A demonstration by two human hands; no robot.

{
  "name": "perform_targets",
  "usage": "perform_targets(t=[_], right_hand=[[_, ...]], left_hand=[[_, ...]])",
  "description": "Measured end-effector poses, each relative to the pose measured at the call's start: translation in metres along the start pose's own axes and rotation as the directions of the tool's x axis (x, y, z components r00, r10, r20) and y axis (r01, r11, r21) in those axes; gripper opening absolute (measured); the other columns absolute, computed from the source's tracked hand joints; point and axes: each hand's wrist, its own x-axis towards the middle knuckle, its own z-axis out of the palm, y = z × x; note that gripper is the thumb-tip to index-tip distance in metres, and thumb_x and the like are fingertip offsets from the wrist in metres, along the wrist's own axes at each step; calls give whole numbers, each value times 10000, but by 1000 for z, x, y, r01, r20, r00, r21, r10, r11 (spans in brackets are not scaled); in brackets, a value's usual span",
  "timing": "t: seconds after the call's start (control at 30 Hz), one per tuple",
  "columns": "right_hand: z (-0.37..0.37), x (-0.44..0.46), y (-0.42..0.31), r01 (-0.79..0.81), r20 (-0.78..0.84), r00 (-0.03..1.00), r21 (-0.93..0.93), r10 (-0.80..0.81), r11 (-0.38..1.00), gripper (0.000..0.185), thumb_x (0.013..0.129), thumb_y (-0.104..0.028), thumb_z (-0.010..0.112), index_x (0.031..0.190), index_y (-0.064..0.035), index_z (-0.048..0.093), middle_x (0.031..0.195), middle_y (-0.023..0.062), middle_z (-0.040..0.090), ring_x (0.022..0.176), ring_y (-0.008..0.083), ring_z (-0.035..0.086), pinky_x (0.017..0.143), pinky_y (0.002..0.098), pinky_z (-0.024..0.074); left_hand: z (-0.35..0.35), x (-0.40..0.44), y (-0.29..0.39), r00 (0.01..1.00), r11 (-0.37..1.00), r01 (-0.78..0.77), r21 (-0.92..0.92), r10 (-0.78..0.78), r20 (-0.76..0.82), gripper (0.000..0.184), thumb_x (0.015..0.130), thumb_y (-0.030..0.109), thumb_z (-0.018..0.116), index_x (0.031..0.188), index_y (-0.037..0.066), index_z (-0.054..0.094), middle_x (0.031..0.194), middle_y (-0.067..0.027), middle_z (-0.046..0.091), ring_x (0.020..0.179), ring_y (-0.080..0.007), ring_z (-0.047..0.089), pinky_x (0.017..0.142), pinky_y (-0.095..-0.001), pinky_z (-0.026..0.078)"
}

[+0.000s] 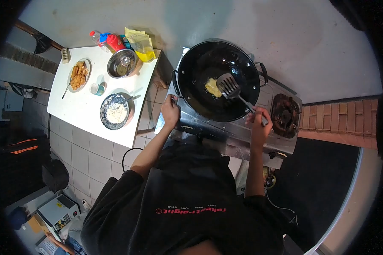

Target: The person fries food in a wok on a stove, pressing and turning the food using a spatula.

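Observation:
My right hand is closed around the handle of a metal slotted spatula. The spatula's head is inside a large black wok, touching or just over the right edge of a yellowish piece of food. The wok stands on the left side of a metal gas stove. Near the lower end of the wok's left handle, my left hand is curled with its fingers bent. Whether those fingers grip the handle or the stove's edge cannot be made out.
Left of the stove, a white table holds a plate of fried food, a bowl of white batter, a steel bowl, a cup, bottles and a yellow bag. A bare burner lies right. Another person's arm shows lower left.

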Motion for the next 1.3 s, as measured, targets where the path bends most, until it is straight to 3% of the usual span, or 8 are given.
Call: perform_targets(t=[0.27, 0.43, 0.5, 0.67, 0.73, 0.8, 1.0, 1.3], right_hand=[[24, 1, 1, -88, 26, 996, -60, 89, 994, 209, 1012, -170, 570, 958, 10, 662, 749, 62, 625, 594, 108, 592, 517, 265, 493], [39, -6, -5, -125, -35, 992, -215, 121, 969, 222, 1006, -196, 593, 907, -15, 672, 723, 31, 623, 603, 103, 594, 543, 263, 468], [45, -6, -11, -5, 42, 999, -455, 27, 891, 221, 990, -198, 628, 886, -6, 664, 698, 23, 616, 648, 104, 604, 587, 272, 450], [61, -10, -22, 290, 173, 957, -623, -234, 726, 196, 963, -179, 669, 884, -1, 660, 841, 53, 642, 712, 122, 624, 639, 274, 465], [60, -11, -20, 432, 235, 899, -620, -370, 655, 178, 962, -164, 668, 889, -1, 666, 902, 65, 647, 736, 126, 637, 650, 264, 483], [56, -13, -19, 172, 208, 972, -334, -106, 927, 164, 977, -124, 636, 912, 20, 677, 997, 92, 643, 766, 143, 664, 681, 258, 530], [27, 6, -8, 196, 173, 972, -205, -161, 959, 185, 993, -76, 597, 953, 89, 673, 984, 117, 647, 788, 154, 675, 699, 271, 576], [-30, 33, -32, 365, 280, 900, -61, -335, 929, 158, 994, -21, 568, 951, 99, 661, 1011, 97, 639, 792, 140, 663, 724, 264, 572]], left_hand=[[1, 3, -5, 993, 996, 72, -54, -67, 99, 210, 809, -6, 480, 969, 47, 606, 765, -224, 636, 761, -424, 632, 695, -524, 434], [1, 4, -10, 977, 998, 52, -21, -47, 210, 226, 843, -17, 485, 1034, 68, 572, 982, -169, 676, 949, -397, 635, 806, -491, 422], [3, 5, -13, 981, 995, 44, -90, -26, 192, 254, 833, -22, 485, 1056, 74, 559, 1069, -135, 653, 1042, -376, 607, 847, -482, 398], [7, 5, -18, 985, 990, 22, -139, 3, 175, 298, 783, -44, 481, 1057, 55, 546, 1030, -150, 609, 1019, -397, 586, 830, -485, 407], [8, 5, -19, 988, 988, -23, -154, 46, 148, 313, 765, -53, 479, 1056, 46, 541, 1015, -156, 596, 1008, -402, 581, 827, -483, 413], [8, 5, -18, 989, 986, -18, -167, 42, 144, 327, 747, -67, 470, 1050, 35, 538, 996, -163, 593, 967, -406, 579, 814, -477, 432], [6, 3, -16, 996, 992, -55, -111, 63, 68, 216, 793, -41, 472, 964, 22, 587, 933, -176, 635, 906, -396, 614, 792, -480, 466], [10, 3, -15, 996, 977, 80, 200, -84, 12, 240, 865, 93, 489, 1062, 53, 620, 1071, -177, 684, 1008, -396, 636, 857, -516, 485]])
